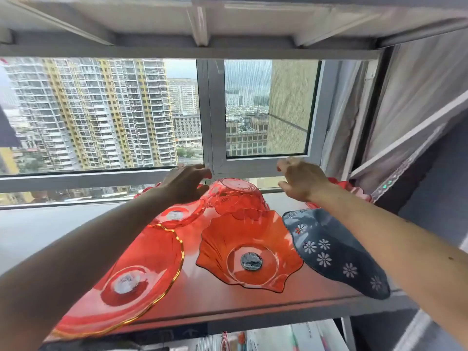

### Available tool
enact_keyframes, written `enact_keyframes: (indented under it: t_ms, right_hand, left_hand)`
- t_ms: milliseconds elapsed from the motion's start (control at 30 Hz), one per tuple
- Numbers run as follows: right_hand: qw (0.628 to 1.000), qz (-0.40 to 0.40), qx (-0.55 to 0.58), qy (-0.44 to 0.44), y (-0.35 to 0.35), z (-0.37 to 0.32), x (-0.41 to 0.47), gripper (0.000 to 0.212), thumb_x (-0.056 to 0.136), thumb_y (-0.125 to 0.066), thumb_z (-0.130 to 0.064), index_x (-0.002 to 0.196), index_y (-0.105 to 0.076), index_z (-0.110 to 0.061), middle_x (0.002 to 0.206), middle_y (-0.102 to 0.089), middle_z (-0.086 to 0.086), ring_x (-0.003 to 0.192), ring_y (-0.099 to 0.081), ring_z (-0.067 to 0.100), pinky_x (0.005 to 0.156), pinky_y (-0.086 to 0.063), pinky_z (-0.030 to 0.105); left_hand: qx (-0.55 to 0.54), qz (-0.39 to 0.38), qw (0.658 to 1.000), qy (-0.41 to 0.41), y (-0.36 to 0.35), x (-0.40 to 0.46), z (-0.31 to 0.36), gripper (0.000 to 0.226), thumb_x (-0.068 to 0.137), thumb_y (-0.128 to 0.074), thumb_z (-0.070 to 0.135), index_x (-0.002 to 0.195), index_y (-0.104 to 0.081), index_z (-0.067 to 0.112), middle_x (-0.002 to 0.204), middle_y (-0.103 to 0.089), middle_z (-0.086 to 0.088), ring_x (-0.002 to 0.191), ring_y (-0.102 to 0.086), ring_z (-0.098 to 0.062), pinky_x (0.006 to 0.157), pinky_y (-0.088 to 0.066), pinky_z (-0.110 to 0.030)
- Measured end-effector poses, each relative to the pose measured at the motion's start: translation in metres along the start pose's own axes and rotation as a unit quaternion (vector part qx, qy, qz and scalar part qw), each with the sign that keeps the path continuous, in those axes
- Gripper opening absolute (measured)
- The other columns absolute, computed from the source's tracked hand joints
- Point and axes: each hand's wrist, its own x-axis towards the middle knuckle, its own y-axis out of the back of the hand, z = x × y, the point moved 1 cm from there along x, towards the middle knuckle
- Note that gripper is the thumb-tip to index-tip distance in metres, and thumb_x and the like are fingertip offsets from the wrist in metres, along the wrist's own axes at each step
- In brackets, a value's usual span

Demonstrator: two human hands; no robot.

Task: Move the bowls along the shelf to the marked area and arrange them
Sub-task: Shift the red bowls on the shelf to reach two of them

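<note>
Both bare hands reaching over the shelf point(228, 300), left hand point(186, 183) and right hand point(301, 179) spread wide, holding nothing, flanking an upturned red bowl point(235, 196), blue flowered bowl point(331, 252) sitting at right edge

left hand point(186, 182) – open | right hand point(300, 179) – open | overturned red bowl point(236, 196) between
</note>
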Motion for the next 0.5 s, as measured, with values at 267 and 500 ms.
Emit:
enact_keyframes:
  t_ms: [267,500]
  right_hand:
    - [0.987,-0.114,-0.086,0.068,-0.039,0.002,0.042,0.041,0.087,-0.061,-0.032,0.122,-0.046,-0.016,0.118,-0.057,0.006,0.107,-0.059,0.026,0.079,-0.05,0.038]
    - [0.963,-0.225,-0.07,0.133,-0.073,0.014,0.065,0.097,0.071,-0.08,-0.036,0.147,-0.022,-0.028,0.151,-0.039,-0.002,0.13,-0.048,0.024,0.094,-0.05,0.041]
  left_hand:
    - [0.015,-0.119,0.992,-0.032,-0.032,0.026,-0.018,0.075,0.073,-0.076,0.038,0.14,-0.044,0.027,0.141,-0.054,0.0,0.113,-0.061,-0.024,0.088,-0.055,-0.04]
    - [-0.002,-0.201,0.976,-0.079,-0.045,0.039,-0.013,0.104,0.063,-0.085,0.038,0.15,-0.028,0.032,0.156,-0.035,0.003,0.141,-0.036,-0.02,0.113,-0.036,-0.043]
